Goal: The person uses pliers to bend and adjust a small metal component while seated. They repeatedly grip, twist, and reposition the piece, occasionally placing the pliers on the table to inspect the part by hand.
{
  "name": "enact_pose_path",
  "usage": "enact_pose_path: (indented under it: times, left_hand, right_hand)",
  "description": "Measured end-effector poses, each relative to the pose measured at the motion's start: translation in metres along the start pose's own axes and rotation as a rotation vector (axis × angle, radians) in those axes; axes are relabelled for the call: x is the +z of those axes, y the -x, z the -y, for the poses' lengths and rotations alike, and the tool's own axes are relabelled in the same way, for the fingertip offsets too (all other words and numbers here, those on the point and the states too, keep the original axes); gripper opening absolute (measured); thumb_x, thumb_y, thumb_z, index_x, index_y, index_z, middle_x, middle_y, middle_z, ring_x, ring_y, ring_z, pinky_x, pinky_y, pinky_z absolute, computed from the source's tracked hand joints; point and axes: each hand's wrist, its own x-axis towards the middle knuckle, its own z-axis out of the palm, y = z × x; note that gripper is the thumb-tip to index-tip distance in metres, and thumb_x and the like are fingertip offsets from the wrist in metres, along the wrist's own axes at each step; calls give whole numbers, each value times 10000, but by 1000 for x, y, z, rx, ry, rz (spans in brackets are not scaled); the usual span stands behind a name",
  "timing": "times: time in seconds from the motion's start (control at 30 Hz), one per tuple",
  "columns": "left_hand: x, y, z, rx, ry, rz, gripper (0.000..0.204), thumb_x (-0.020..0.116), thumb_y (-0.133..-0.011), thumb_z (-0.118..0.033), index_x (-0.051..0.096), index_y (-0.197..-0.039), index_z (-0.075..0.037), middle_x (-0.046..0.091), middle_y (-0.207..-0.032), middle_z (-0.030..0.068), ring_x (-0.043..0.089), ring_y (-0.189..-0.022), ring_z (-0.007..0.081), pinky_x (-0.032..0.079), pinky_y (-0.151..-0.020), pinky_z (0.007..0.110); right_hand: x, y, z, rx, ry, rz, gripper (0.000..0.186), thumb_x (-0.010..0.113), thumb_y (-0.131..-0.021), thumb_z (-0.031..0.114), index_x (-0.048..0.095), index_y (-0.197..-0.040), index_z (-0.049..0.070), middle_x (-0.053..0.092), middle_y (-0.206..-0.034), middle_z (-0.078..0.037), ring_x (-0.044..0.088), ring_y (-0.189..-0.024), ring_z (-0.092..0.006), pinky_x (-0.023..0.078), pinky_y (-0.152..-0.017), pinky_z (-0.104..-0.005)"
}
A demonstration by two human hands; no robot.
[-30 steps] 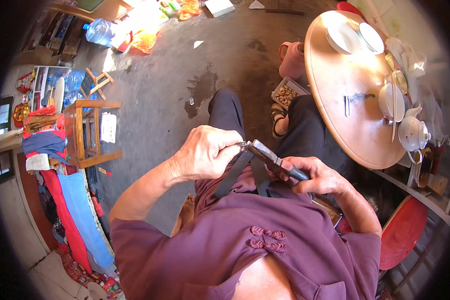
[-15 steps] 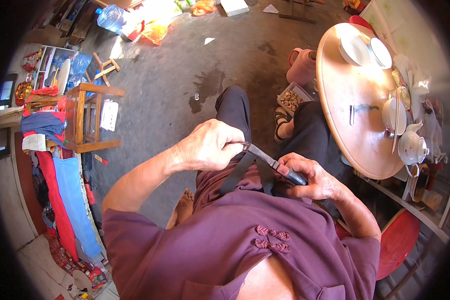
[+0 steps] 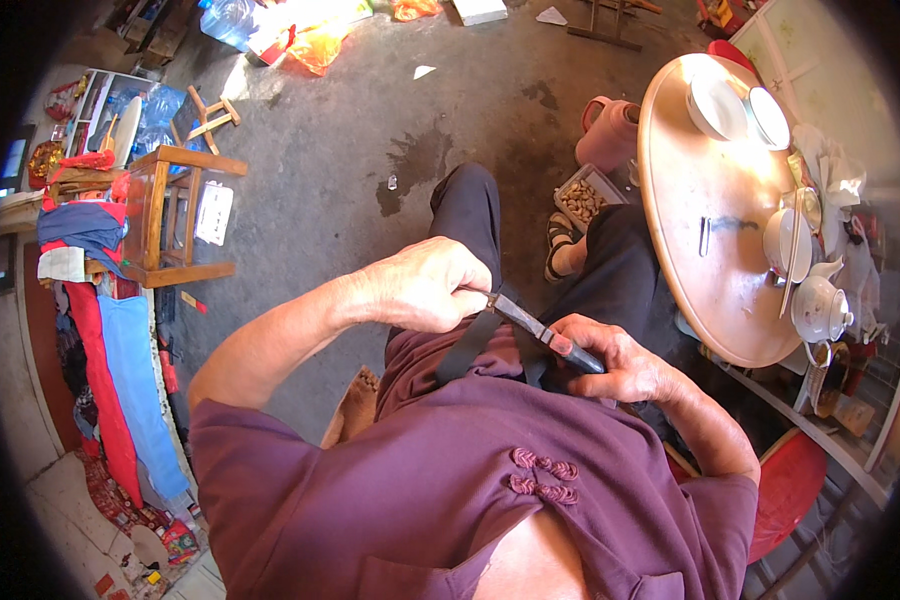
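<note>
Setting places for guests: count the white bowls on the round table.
2: both white bowls sit side by side at the round table's far end. Others may hide among the teaware clutter.

My knife [image 3: 530,322]: dull grey metal blade, dark matt handle. The strap [image 3: 467,345] under it looks like black woven cloth, matt. My shirt [image 3: 450,490] is soft purple cloth with knotted cloth buttons. Round worktop [image 3: 705,150]: smooth, pale wood, slight sheen. Teapot [image 3: 820,308] and bowls [image 3: 715,105]: glossy white ceramic. Floor [image 3: 370,130]: rough, stained grey concrete.
</note>
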Motion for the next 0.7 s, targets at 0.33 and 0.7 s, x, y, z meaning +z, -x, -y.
enact_pose_path:
  times: [0.33,0.7]
  left_hand:
    - [6,-5,9,66,121,79,131,558,-823,-78,594,-761,31,488,-568,59,439,-568,92,370,-538,320]
    - [8,10,29,75,826,-122,201,540,-937,-158,601,-821,-6,404,-596,-87,301,-529,0,207,-461,195]
  right_hand:
    - [14,0,-12,57,62,-99,394,682,-703,85,591,-1077,4,567,-998,-133,559,-966,-272,460,-849,-360]
    - [6,8,-36,296,-627,-231,429,652,-715,-1,588,-1139,-15,611,-1068,-53,567,-1061,-159,423,-984,-304]
